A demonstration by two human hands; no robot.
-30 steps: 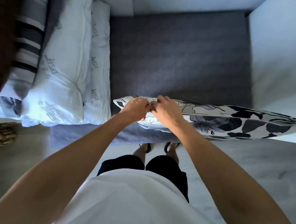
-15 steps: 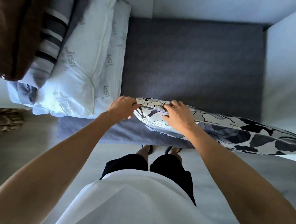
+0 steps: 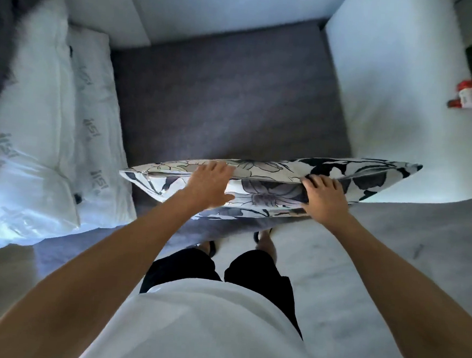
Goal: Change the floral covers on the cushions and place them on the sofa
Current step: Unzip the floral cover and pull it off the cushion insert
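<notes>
cushion (image 3: 271,181) on edge at sofa (image 3: 229,100) front | left hand (image 3: 209,185) flat, fingers spread | right hand (image 3: 324,197) curled, gripping top seam | tip: lift level with both hands, set back squarely

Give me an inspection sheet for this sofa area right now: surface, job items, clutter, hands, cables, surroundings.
Surface: dark grey sofa seat, bare in the middle.
Job's things: floral cushion held on edge over the seat's front edge, zip seam up, zip pull near its left end.
Clutter: white plastic-wrapped pillows stacked at the seat's left; small red and white item beyond the right armrest.
Hands: left hand lies with straight fingers over the cushion's top; right hand grips its top edge.
Cables: nothing seen.
Surroundings: pale armrest at right, pale floor below.
</notes>
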